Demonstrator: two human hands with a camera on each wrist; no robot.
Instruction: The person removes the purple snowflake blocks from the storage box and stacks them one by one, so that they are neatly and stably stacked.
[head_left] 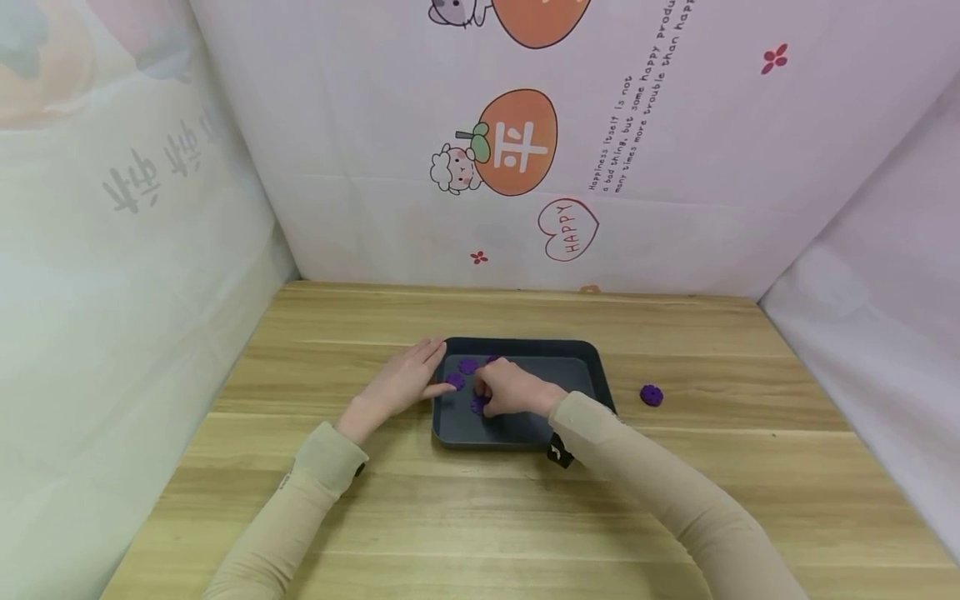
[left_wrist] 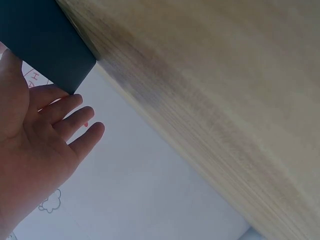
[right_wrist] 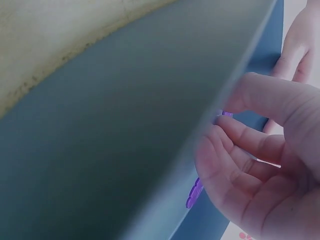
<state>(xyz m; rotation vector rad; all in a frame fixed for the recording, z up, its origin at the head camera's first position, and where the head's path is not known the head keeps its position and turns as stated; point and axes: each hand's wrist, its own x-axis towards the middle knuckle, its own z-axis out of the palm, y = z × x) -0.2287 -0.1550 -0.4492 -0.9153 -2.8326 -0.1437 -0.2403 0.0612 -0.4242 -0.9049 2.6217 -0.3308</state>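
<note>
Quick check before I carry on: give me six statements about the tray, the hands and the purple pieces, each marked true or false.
1. The dark tray sits on the wooden table. True.
2. One purple piece lies on the table, outside the tray. True.
3. In the head view, that piece is left of the tray. False: it is to the right of it.
4. The right hand reaches in over the tray. True.
5. The left hand is at the tray's left edge in the head view. True.
6. The left hand is clenched in a fist. False: its thumb is spread apart from its fingers.
</note>
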